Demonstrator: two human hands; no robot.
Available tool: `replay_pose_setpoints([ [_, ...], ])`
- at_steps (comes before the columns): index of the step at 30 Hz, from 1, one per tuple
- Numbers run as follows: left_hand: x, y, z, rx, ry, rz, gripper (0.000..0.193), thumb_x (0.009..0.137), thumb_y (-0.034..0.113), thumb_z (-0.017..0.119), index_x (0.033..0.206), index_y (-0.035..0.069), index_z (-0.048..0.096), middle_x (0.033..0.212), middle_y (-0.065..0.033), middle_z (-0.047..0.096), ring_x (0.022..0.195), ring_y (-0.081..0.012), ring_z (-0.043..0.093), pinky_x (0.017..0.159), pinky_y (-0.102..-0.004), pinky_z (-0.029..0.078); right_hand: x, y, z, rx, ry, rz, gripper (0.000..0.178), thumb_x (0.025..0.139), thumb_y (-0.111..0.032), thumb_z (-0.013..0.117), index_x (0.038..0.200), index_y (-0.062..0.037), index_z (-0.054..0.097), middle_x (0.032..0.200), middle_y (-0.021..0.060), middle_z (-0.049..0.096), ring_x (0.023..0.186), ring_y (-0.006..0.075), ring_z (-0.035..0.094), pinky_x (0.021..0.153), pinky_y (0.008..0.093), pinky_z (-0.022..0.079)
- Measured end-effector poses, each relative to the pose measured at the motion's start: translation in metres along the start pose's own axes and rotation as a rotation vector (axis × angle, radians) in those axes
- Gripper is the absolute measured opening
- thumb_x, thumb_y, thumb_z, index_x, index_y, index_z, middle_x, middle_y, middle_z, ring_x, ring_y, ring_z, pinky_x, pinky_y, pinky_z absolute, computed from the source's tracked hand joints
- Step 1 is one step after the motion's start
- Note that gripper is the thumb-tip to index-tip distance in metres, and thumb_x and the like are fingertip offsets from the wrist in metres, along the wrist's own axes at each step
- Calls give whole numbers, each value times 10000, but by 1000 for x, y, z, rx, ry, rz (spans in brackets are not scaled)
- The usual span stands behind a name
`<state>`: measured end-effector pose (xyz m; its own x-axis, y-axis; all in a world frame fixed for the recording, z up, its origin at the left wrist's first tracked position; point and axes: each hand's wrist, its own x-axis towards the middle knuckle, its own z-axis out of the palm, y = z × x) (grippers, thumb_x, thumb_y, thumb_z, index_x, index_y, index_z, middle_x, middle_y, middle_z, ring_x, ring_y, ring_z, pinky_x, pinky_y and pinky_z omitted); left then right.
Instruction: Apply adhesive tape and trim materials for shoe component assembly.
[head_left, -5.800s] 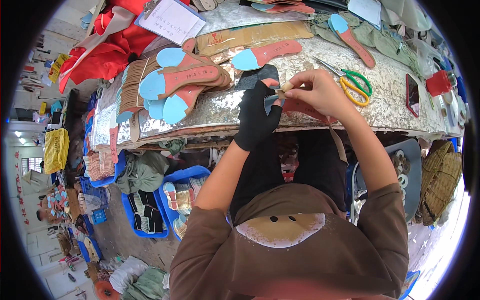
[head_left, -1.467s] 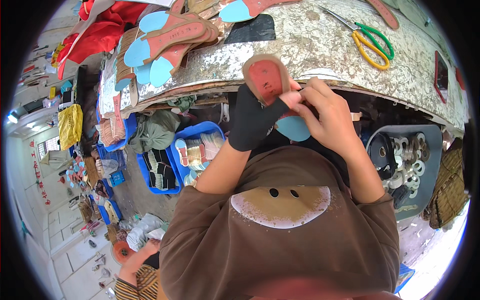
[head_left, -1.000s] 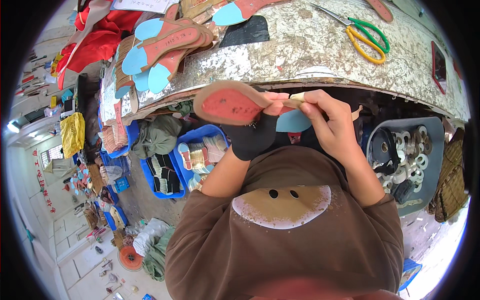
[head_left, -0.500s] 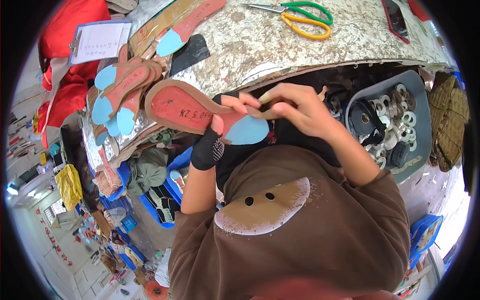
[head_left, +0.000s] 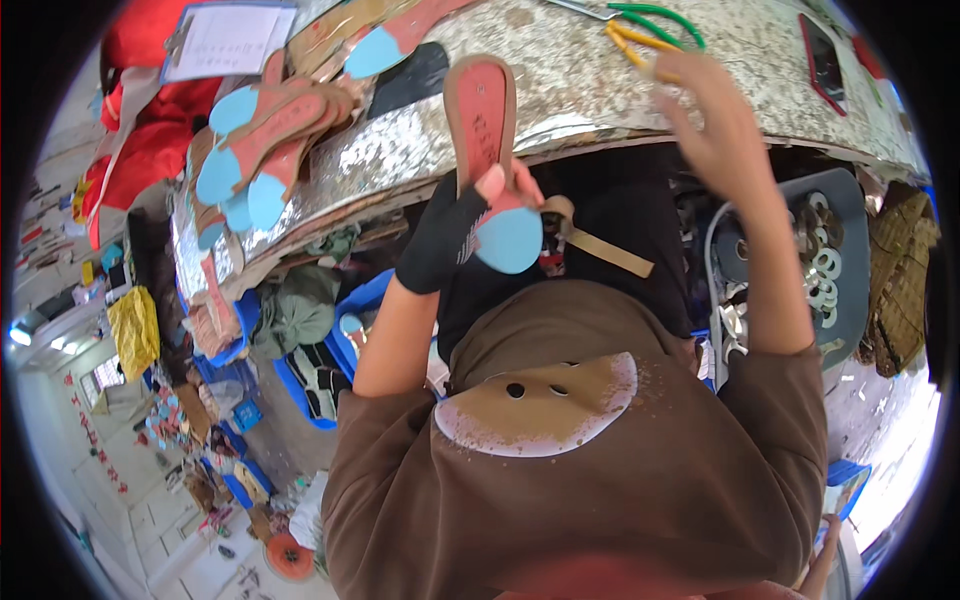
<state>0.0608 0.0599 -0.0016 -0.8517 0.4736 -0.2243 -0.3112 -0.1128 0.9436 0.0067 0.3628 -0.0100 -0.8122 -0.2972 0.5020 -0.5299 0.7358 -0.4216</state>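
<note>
My left hand (head_left: 450, 230), in a black fingerless glove, grips a shoe insole (head_left: 482, 105) around its narrow middle. The insole is red with a light blue rounded end and a tan rim; it stands nearly upright. From its side by my fingers hangs a loose tan strip (head_left: 610, 252), over my dark-clad lap. My right hand (head_left: 715, 125) is bare and raised over the table edge, slightly blurred, thumb and fingers apart. Its fingertips are close to the yellow handle of the scissors (head_left: 650, 35); whether they touch, I cannot tell.
A pile of similar insoles (head_left: 265, 140) lies on the worn table (head_left: 570, 70) at left, beside a clipboard (head_left: 230, 40). A black flat piece (head_left: 410, 80) and a phone (head_left: 822, 62) lie farther back. A grey bin (head_left: 845, 250) of rings and rolls stands at right.
My right hand has left the insole and moved up and right to the scissors. The insole has turned more upright in my left hand, and the tan strip now hangs free.
</note>
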Motion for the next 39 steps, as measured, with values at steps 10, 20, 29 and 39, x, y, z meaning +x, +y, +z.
replay_pose_setpoints([
  [10,-40,13,-33,-78,201,107,380,987,372,478,1026,8,576,975,-107,636,867,-157,626,769,-296,501,55,17,19,-222,-137,-32,385,768,23,556,1130,-94,501,989,171,574,890,385,593,734,455,480],
  [20,-63,24,-38,319,635,169,182,956,157,577,987,2,668,864,-34,677,761,-88,619,676,-235,478,-58,-137,40,1047,-883,310,853,743,-268,789,1424,-77,312,1003,118,543,928,242,583,825,356,480],
  [29,-55,-7,-19,925,732,529,170,840,-1,664,1008,25,657,877,-102,694,757,-213,669,675,-301,518,-70,-140,70,1030,-821,462,761,908,-520,573,1399,-25,270,1068,243,553,1037,410,562,912,420,432],
  [39,-54,-3,-5,1246,418,699,293,756,-6,720,1044,17,670,802,-119,685,692,-235,664,617,-319,518,-78,-136,70,1027,-721,508,629,905,-400,628,1325,-34,334,896,181,552,849,321,586,775,372,451],
])
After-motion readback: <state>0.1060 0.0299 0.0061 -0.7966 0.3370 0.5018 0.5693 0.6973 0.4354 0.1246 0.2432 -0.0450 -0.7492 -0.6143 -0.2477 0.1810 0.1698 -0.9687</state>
